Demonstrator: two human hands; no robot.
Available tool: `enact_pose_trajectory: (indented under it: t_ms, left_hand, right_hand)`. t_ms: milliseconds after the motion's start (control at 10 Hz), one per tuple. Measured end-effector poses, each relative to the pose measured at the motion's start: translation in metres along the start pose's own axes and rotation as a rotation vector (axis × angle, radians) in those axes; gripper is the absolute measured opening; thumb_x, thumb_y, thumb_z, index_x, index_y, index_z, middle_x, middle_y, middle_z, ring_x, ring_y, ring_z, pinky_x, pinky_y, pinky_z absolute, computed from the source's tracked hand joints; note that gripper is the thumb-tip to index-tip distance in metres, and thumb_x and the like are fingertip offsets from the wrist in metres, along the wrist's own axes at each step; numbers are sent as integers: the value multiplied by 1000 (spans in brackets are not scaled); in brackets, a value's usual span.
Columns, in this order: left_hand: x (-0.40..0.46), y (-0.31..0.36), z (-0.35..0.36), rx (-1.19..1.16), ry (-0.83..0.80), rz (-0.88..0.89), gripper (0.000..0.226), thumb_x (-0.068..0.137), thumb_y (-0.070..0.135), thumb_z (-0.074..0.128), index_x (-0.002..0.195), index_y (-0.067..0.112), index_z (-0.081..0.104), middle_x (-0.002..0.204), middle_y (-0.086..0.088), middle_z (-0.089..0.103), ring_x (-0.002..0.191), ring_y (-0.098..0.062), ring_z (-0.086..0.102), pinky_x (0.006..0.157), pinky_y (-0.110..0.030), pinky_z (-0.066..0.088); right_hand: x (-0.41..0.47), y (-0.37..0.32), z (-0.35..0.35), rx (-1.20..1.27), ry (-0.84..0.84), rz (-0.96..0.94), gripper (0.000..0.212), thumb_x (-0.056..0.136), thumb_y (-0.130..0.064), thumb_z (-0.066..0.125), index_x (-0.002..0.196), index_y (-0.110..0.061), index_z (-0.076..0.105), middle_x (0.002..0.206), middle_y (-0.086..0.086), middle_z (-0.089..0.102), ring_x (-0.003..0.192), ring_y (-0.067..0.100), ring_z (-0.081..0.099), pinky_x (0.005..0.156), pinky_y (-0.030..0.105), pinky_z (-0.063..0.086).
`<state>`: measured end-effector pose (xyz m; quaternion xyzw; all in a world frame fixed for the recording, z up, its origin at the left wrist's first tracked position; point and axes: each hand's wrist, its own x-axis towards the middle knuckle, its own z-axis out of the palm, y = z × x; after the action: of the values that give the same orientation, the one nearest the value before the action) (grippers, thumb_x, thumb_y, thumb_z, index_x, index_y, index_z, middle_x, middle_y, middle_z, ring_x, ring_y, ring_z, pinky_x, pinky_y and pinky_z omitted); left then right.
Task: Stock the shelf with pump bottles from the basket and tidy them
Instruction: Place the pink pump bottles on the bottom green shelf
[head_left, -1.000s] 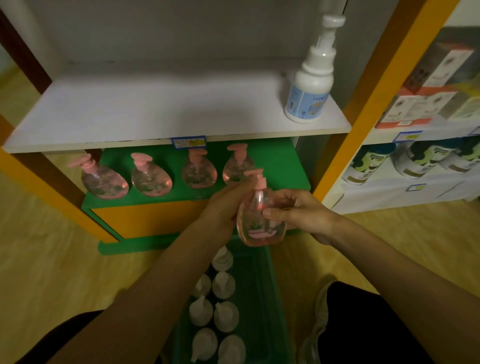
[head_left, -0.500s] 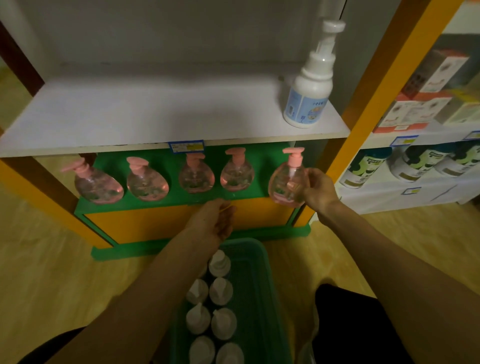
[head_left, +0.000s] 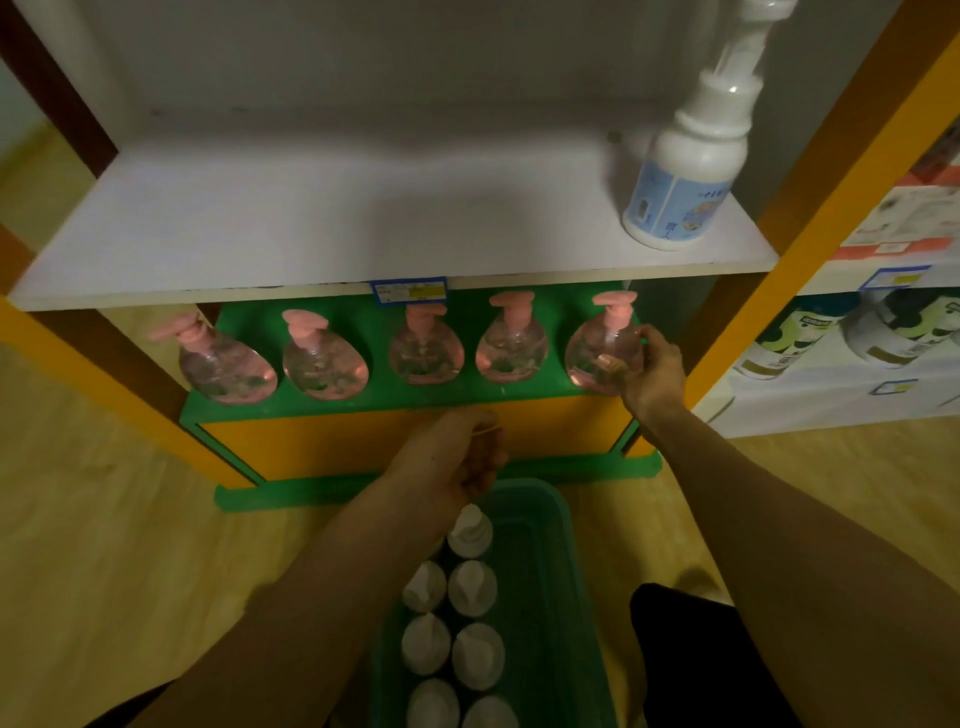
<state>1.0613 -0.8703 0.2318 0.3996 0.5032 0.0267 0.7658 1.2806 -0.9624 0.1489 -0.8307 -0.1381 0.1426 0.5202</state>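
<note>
Nearest, at six o'clock, the green basket sits on the floor with white pump bottles standing upright in two rows, long axes vertical, pump heads toward the camera. The left hand hangs over the basket's far rim, fingers loosely curled and holding nothing that shows; the closest white bottle lies directly beneath and slightly toward five o'clock of it. That is the relation the next move likely turns on: the left hand is the nearer one to the basket stock, and a short drop straight down onto a pump neck should reach it.

Farther out, at about one o'clock, the right hand is wrapped around the right side of the pink pump bottle at the end of the row, thumb across its front and fingers behind. The bottle stands upright on the green lower shelf, nozzle facing forward. I judge it is being set or squared up, not yet released.

From there toward ten o'clock, four more pink bottles line the same shelf; the leftmost pair look tilted by the lens.

Farthest, at one o'clock, a white labelled bottle stands alone on the white upper shelf.
</note>
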Motion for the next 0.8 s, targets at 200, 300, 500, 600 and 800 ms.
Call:
enact_pose_trajectory:
  t_ms: [200, 300, 500, 600, 800]
  left_hand:
    - [11, 0, -5, 30, -26, -5, 7, 91, 15, 54, 86, 14, 58, 74, -1, 64, 61, -12, 52, 58, -26, 42]
    - [13, 0, -7, 52, -41, -19, 8, 91, 16, 54, 85, 14, 58, 75, 0, 65, 58, -11, 51, 55, -25, 41]
    - [18, -1, -15, 72, -10, 7, 9, 91, 17, 54, 83, 15, 58, 75, 0, 64, 59, -11, 52, 55, -25, 41]
    - [22, -2, -20, 145, 37, 43, 6, 90, 17, 54, 85, 15, 57, 75, 0, 64, 59, -11, 52, 54, -25, 40]
    - [37, -25, -39, 446, 151, 163, 11, 90, 15, 48, 81, 13, 54, 84, -10, 62, 69, -19, 54, 55, -27, 41]
  right_hand:
    - [7, 0, 10, -14, 29, -9, 43, 86, 1, 62, 127, -10, 53, 124, 10, 57, 109, 24, 56, 79, 21, 55]
    - [6, -3, 13, 18, 47, 10, 59, 86, 10, 58, 139, -9, 44, 130, 9, 54, 112, 16, 50, 74, -4, 41]
    - [-1, -11, 13, -169, 78, 37, 73, 84, -4, 67, 146, -16, 31, 145, 12, 43, 130, 30, 44, 104, 36, 38]
    - [-11, -10, 7, -394, 129, -21, 51, 84, -5, 65, 130, -4, 41, 133, 20, 44, 121, 37, 46, 97, 39, 41]
    - [-30, 3, -11, -648, 19, -185, 31, 88, -19, 62, 113, -4, 51, 115, 22, 56, 103, 38, 54, 85, 43, 46]
